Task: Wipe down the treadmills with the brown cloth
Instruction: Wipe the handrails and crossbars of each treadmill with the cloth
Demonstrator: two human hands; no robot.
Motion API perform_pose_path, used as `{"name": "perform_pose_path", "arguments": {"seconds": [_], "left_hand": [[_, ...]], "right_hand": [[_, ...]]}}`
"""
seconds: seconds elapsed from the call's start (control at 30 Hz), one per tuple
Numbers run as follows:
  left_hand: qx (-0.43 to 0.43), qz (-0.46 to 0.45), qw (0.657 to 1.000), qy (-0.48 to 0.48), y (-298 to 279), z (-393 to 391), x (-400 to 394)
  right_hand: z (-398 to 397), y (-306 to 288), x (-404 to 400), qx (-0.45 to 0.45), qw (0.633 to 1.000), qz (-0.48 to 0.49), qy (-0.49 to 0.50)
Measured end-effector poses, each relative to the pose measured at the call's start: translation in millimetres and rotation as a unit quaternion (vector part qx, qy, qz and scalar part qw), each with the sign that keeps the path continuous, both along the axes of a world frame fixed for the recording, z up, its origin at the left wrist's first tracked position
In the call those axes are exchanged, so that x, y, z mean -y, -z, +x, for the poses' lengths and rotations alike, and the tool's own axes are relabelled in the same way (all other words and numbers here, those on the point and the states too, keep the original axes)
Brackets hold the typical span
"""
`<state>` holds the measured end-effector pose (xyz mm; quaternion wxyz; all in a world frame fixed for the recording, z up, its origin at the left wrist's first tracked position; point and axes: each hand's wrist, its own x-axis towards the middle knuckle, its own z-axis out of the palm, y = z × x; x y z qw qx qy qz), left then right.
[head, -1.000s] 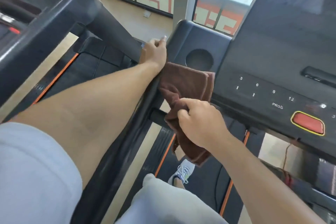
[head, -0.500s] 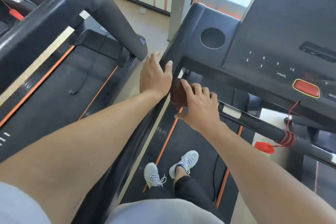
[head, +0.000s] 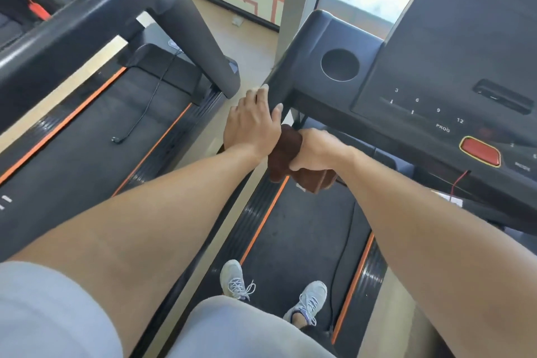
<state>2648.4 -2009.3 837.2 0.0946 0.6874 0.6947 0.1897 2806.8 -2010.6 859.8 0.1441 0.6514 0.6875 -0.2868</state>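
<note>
I stand on the black treadmill's belt (head: 308,221). Its console (head: 430,73) rises ahead at the right, with a round cup hole and a red stop button. My left hand (head: 254,122) grips the left edge of the console where it meets the side arm. Just below the console's front edge, my right hand (head: 318,151) grips the bunched brown cloth (head: 286,151), fingers curled over it. Part of the cloth hangs down under that hand. The rail behind the cloth is hidden.
A second treadmill (head: 96,125) stands at the left with a thick black handlebar (head: 87,14), a loose black cable on its belt and a red safety clip (head: 37,10). A narrow strip of wooden floor (head: 250,46) and windows lie ahead. My two shoes rest on the belt below.
My right hand has turned and closed over the cloth, which now hangs out below it. My left hand stays on the console's left edge. The view has shifted slightly.
</note>
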Motion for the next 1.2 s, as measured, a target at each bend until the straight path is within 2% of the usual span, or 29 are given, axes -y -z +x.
{"name": "perform_pose_path", "arguments": {"seconds": [0.17, 0.27, 0.33, 0.4, 0.47, 0.5, 0.53, 0.57, 0.63, 0.73, 0.83, 0.97, 1.07, 1.2], "left_hand": [[0.031, 0.001, 0.999, -0.017, -1.8, 0.3, 0.7], [0.033, -0.001, 0.999, -0.027, -3.5, 3.9, -1.6], [0.009, -0.001, 1.000, -0.026, -2.3, 6.4, -2.5], [0.002, 0.000, 1.000, -0.029, -1.2, 7.0, -4.1], [0.011, 0.002, 0.999, -0.038, -1.1, 8.0, -4.6], [0.016, 0.003, 0.999, -0.042, -1.9, 8.7, -4.2], [0.023, 0.004, 0.999, -0.046, -2.8, 9.1, -3.9], [0.033, 0.003, 0.998, -0.049, -4.3, 9.3, -3.3], [0.068, 0.003, 0.995, -0.069, -6.7, 9.2, -4.1], [0.124, -0.044, 0.978, -0.160, -11.5, 5.8, -12.8], [0.094, -0.131, 0.957, -0.240, -12.6, 5.2, -23.1], [0.067, -0.153, 0.956, -0.241, -10.5, 6.7, -27.1], [0.041, -0.125, 0.964, -0.232, -8.3, 6.9, -27.0], [0.021, -0.109, 0.968, -0.223, -9.0, 8.7, -26.6]], "right_hand": [[18.1, -1.2, -19.6, -0.110, 0.981, -0.157, 0.037], [20.9, 3.6, -23.2, -0.147, 0.974, -0.170, 0.034], [16.4, 3.7, -20.1, -0.116, 0.987, -0.107, -0.019], [7.6, 9.1, -6.7, -0.058, 0.996, 0.033, -0.062], [0.6, 26.1, 13.6, -0.028, 0.965, 0.247, -0.086], [-2.0, 34.5, 22.2, -0.027, 0.940, 0.327, -0.096], [-3.9, 37.5, 26.8, -0.025, 0.925, 0.366, -0.099], [-4.7, 38.1, 26.9, -0.025, 0.930, 0.355, -0.095], [-2.1, 31.3, 20.5, -0.031, 0.961, 0.264, -0.080], [8.5, 16.0, 13.0, -0.033, 0.985, 0.149, -0.075], [28.3, 7.5, 11.8, -0.028, 0.996, 0.065, -0.062], [58.0, 1.2, 14.8, -0.053, 0.997, -0.039, -0.031], [55.3, 6.9, 20.7, -0.024, 0.999, 0.008, -0.031], [26.4, 20.8, 32.4, -0.012, 0.982, 0.187, -0.029]]}}
